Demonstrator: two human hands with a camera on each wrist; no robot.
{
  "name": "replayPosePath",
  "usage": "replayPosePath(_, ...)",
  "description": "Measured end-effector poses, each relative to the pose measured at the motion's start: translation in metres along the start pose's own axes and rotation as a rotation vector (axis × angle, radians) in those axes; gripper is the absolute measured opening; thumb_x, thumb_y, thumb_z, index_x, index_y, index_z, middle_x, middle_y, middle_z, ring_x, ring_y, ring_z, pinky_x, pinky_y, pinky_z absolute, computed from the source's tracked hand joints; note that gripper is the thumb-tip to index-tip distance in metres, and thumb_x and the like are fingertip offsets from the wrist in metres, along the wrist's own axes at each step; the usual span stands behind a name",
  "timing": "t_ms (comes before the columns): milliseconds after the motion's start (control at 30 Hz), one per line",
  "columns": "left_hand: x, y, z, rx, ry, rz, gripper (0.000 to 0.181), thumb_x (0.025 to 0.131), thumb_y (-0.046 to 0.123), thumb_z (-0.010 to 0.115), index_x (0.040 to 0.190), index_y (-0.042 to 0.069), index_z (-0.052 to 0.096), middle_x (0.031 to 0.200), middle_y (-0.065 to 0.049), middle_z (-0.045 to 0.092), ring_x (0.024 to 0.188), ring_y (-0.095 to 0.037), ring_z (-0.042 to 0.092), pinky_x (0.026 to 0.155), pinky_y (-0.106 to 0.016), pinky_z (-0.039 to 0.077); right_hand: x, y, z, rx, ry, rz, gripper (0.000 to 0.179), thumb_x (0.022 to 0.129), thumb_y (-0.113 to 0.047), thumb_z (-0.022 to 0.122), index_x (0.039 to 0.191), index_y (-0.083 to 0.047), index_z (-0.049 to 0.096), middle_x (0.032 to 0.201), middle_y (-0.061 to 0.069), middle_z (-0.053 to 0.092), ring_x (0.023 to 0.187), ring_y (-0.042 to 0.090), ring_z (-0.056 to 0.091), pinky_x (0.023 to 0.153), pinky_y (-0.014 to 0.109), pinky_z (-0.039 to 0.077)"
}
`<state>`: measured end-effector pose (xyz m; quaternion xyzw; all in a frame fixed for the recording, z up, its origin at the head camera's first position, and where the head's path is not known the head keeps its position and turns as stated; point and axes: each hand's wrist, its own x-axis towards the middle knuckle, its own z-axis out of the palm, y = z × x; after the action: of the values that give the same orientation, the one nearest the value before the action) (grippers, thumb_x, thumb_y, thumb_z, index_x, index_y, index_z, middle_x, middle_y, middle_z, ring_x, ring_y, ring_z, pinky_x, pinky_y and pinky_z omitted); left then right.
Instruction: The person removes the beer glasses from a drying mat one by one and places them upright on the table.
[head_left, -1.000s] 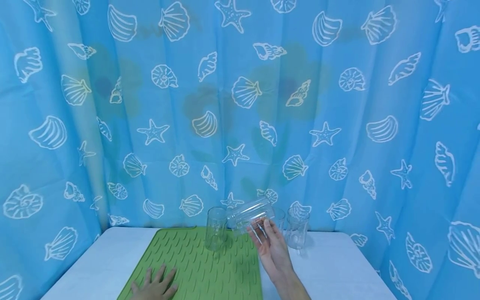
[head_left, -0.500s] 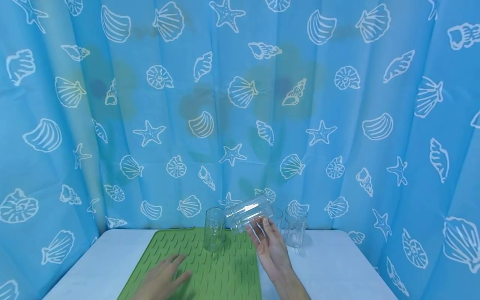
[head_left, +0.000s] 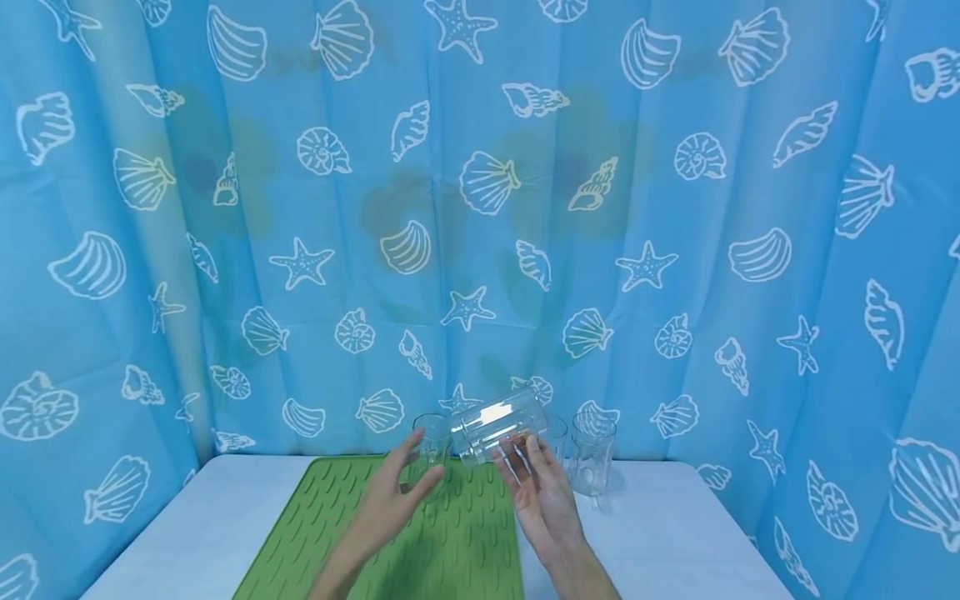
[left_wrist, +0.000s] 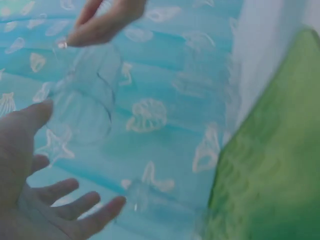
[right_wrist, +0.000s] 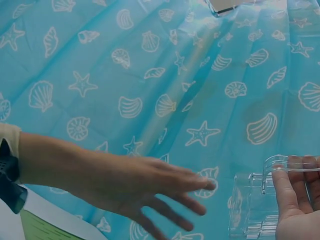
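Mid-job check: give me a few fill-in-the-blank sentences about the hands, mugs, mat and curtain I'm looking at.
The tilted glass mug is held in the ____ hand.
The upright glass mug behind the left hand stands on the ____ mat.
The patterned curtain is mainly ____.

Missing words: right; green; blue.

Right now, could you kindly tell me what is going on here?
A person's right hand holds a clear glass mug tilted in mid-air. The left hand hovers near it, fingers apart, not touching. Beyond that hand, a clear glass stands on the green ridged mat; a second glass stands on the white tabletop at right, beside a partly hidden one.
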<state>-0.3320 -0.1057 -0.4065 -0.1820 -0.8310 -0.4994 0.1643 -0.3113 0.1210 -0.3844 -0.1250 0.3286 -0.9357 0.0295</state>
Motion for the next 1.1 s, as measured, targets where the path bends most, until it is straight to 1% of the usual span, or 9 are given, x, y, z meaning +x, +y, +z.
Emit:
replayPosePath(100, 0.009, 0.008, 0.01, -0.134, 0.027, -0.023, 0.071, 0.093, 0.042, 0.066, 0.154, 0.031, 0.031, 0.155, -0.012, 0.04, 0.135, -0.039, 0.048, 0.099, -0.055, 0.052, 0.0, -0.003, -0.002, 0.005, -0.007, -0.004, 0.016, 0.103, -0.028, 0.05, 0.111, -0.017, 0.059, 0.115, -0.003, 0.066, 0.113, 0.009, 0.064, 0.111, 0.028, 0.044)
replayPosePath(233, 0.013, 0.014, 0.016, -0.188, 0.047, -0.031, 0.073, 0.093, 0.04, 0.067, 0.154, 0.033, 0.029, 0.157, -0.011, 0.038, 0.135, -0.039, 0.049, 0.1, -0.057, 0.051, 0.0, -0.001, -0.001, 0.017, -0.02, -0.008, 0.015, 0.104, -0.027, 0.049, 0.111, -0.017, 0.058, 0.114, -0.004, 0.067, 0.112, 0.008, 0.065, 0.11, 0.027, 0.045)
replayPosePath(333, 0.015, 0.015, 0.02, -0.214, 0.041, -0.042, 0.075, 0.092, 0.041, 0.067, 0.155, 0.034, 0.027, 0.158, -0.011, 0.036, 0.136, -0.039, 0.047, 0.1, -0.058, 0.051, -0.001, 0.0, 0.0, 0.027, -0.035, -0.017, 0.015, 0.104, -0.026, 0.049, 0.111, -0.017, 0.058, 0.114, -0.004, 0.067, 0.112, 0.008, 0.065, 0.11, 0.027, 0.045)
replayPosePath(500, 0.018, 0.014, 0.026, -0.308, 0.024, -0.06, 0.075, 0.092, 0.036, 0.069, 0.154, 0.036, 0.027, 0.158, -0.01, 0.034, 0.137, -0.041, 0.045, 0.102, -0.059, 0.048, -0.002, 0.001, 0.0, 0.035, -0.07, -0.024, 0.016, 0.105, -0.024, 0.047, 0.112, -0.016, 0.058, 0.114, -0.004, 0.067, 0.113, 0.009, 0.065, 0.111, 0.027, 0.044)
replayPosePath(600, 0.019, 0.013, 0.028, -0.328, 0.028, -0.066, 0.075, 0.091, 0.035, 0.071, 0.153, 0.038, 0.028, 0.159, -0.011, 0.033, 0.137, -0.041, 0.045, 0.102, -0.059, 0.049, -0.002, 0.003, 0.0, 0.032, -0.081, -0.017, 0.017, 0.105, -0.024, 0.046, 0.112, -0.015, 0.058, 0.115, -0.003, 0.066, 0.113, 0.009, 0.065, 0.111, 0.027, 0.044)
replayPosePath(733, 0.02, 0.012, 0.029, -0.335, 0.044, -0.065, 0.074, 0.09, 0.034, 0.072, 0.152, 0.04, 0.03, 0.159, -0.013, 0.033, 0.137, -0.042, 0.045, 0.1, -0.06, 0.049, -0.001, 0.005, 0.004, 0.026, -0.063, 0.0, 0.015, 0.104, -0.025, 0.047, 0.113, -0.015, 0.056, 0.116, -0.003, 0.065, 0.114, 0.009, 0.063, 0.112, 0.027, 0.043)
replayPosePath(833, 0.021, 0.013, 0.03, -0.35, 0.054, -0.051, 0.075, 0.089, 0.031, 0.073, 0.151, 0.039, 0.032, 0.157, -0.013, 0.035, 0.135, -0.043, 0.046, 0.099, -0.059, 0.051, -0.001, 0.005, 0.005, 0.035, -0.056, 0.006, 0.016, 0.104, -0.026, 0.048, 0.114, -0.016, 0.055, 0.115, -0.003, 0.065, 0.115, 0.009, 0.063, 0.113, 0.028, 0.042)
replayPosePath(1000, 0.022, 0.015, 0.03, -0.369, 0.074, -0.016, 0.076, 0.088, 0.027, 0.075, 0.151, 0.034, 0.036, 0.154, -0.015, 0.04, 0.132, -0.043, 0.051, 0.097, -0.053, 0.054, -0.003, 0.004, 0.004, 0.047, -0.079, 0.011, 0.016, 0.105, -0.026, 0.047, 0.116, -0.016, 0.052, 0.116, -0.004, 0.064, 0.118, 0.009, 0.062, 0.115, 0.028, 0.04)
replayPosePath(1100, 0.021, 0.016, 0.03, -0.373, 0.089, -0.004, 0.073, 0.087, 0.025, 0.076, 0.149, 0.035, 0.039, 0.152, -0.015, 0.042, 0.13, -0.042, 0.052, 0.099, -0.053, 0.053, -0.003, 0.004, 0.004, 0.05, -0.082, 0.014, 0.015, 0.105, -0.026, 0.047, 0.115, -0.016, 0.053, 0.116, -0.005, 0.064, 0.12, 0.009, 0.061, 0.115, 0.028, 0.039)
